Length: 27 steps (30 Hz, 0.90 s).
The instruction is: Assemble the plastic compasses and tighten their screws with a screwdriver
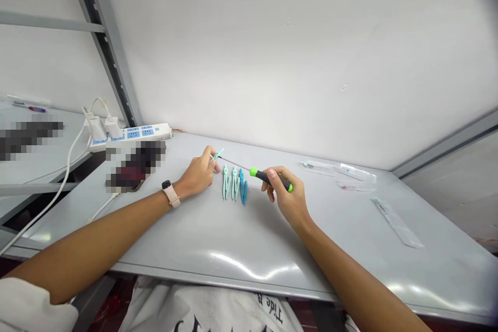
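My left hand (pixel 200 172) is closed on a mint-green drawing compass (pixel 218 155), held just above the grey table. In my right hand (pixel 286 192) is a screwdriver (pixel 264 175) with a black and bright green handle. Its thin shaft points left, and the tip meets the held compass near its hinge, though the exact contact is too small to make out. Below and between my hands lie a mint compass (pixel 226 184), a second mint compass (pixel 235 185) and a blue compass (pixel 243 188), side by side with their points toward me.
A white power strip (pixel 132 134) with plugged-in chargers stands at the back left, beside a blurred dark object (pixel 140 163) and white cables. On the right lie several clear plastic sleeves (pixel 397 222), some with small items inside. A wall (pixel 288 62) rises behind the table.
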Each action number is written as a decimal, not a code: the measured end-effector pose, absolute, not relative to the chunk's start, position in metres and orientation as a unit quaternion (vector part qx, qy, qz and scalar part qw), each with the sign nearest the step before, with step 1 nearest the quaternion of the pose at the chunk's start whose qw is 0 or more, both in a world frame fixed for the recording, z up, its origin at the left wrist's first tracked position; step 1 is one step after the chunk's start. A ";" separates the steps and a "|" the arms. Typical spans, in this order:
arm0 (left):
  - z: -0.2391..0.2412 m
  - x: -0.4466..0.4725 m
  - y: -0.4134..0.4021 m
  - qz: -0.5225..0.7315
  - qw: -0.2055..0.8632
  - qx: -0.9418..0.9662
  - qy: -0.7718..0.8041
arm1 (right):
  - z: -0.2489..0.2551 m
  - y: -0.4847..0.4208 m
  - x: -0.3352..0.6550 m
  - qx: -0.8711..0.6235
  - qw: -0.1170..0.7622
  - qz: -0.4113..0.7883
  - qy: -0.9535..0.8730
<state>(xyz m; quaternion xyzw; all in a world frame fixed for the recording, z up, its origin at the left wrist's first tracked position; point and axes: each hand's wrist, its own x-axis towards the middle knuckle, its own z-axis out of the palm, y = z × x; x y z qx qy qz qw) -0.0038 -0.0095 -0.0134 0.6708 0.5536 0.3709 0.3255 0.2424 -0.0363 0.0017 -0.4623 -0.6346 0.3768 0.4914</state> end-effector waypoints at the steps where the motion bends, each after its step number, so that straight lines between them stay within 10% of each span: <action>1: -0.013 -0.004 -0.010 0.371 0.326 0.671 0.554 | 0.003 -0.037 0.242 -0.463 0.493 0.375 -0.634; 27: -0.013 -0.004 -0.008 0.378 0.336 0.649 0.568 | 0.004 -0.040 0.244 -0.463 0.530 0.337 -0.625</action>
